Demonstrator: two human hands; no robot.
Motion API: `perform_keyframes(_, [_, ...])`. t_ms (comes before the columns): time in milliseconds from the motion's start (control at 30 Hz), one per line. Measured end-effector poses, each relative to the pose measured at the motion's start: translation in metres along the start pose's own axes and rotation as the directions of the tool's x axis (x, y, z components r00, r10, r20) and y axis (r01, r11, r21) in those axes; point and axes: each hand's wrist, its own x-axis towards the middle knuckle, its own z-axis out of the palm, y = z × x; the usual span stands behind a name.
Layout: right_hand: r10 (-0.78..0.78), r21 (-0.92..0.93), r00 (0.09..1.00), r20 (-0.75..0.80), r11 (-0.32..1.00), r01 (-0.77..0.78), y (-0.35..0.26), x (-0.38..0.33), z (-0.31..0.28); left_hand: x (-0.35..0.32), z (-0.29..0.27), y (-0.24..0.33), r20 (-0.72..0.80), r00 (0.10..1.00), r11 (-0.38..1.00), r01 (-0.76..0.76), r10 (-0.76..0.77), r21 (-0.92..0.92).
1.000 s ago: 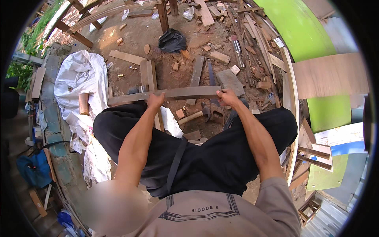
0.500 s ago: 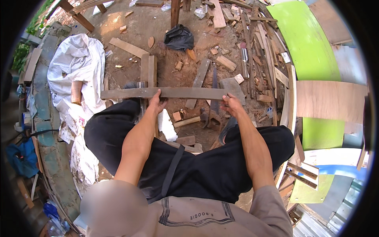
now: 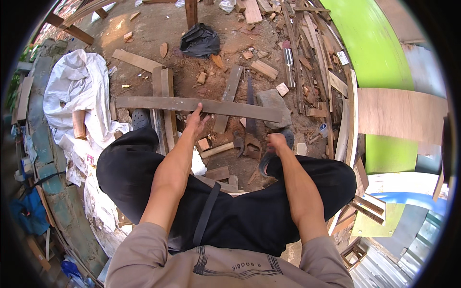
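a: what's nearest?
b: the black cloth trousers (image 3: pixel 240 211). just past them is the right hand (image 3: pixel 276 142), fingers curled, near a handsaw with a brown wooden handle (image 3: pixel 250 127). i can't tell if it holds anything.
a: and the left hand (image 3: pixel 196 121)?
b: a bit farther off. it grips a long, flat, grey-brown wooden board (image 3: pixel 230 109) near the middle, in front of the trousers.
a: how do you hold it well?
b: with one hand, grip the middle tight so neither end tips.
a: what's changed?
b: half a second ago, the right hand was at the board's right end. now it's off.
a: and far away?
b: a crumpled black plastic bag (image 3: pixel 199 42).
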Motion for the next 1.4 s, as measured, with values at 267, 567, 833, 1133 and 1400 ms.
perform_keyframes(267, [-0.354,-0.511,0.93,0.097,0.784,0.352,0.0,0.004,0.075,0.033,0.001,-0.017,-0.039,0.999,0.995,-0.023,0.02,-0.097])
perform_keyframes(567, [-0.221,-0.468,0.973,0.06,0.855,0.223,-0.056,0.005,0.196,0.006,0.02,-0.006,-0.261,0.965,0.976,0.067,-0.01,0.209])
perform_keyframes(833, [-0.124,-0.484,0.992,0.002,0.868,0.109,-0.053,0.024,0.219,-0.028,0.022,-0.001,-0.299,0.951,0.959,0.152,-0.076,0.241])
perform_keyframes(1133, [-0.058,-0.29,0.961,0.271,0.947,0.139,0.005,-0.054,0.185,-0.027,0.001,-0.007,-0.16,0.983,0.736,0.043,0.089,0.676])
perform_keyframes(1400, [0.215,-0.589,0.828,0.517,0.792,0.162,0.038,-0.088,0.122,-0.044,-0.039,-0.034,-0.077,0.997,0.598,0.057,0.008,0.799])
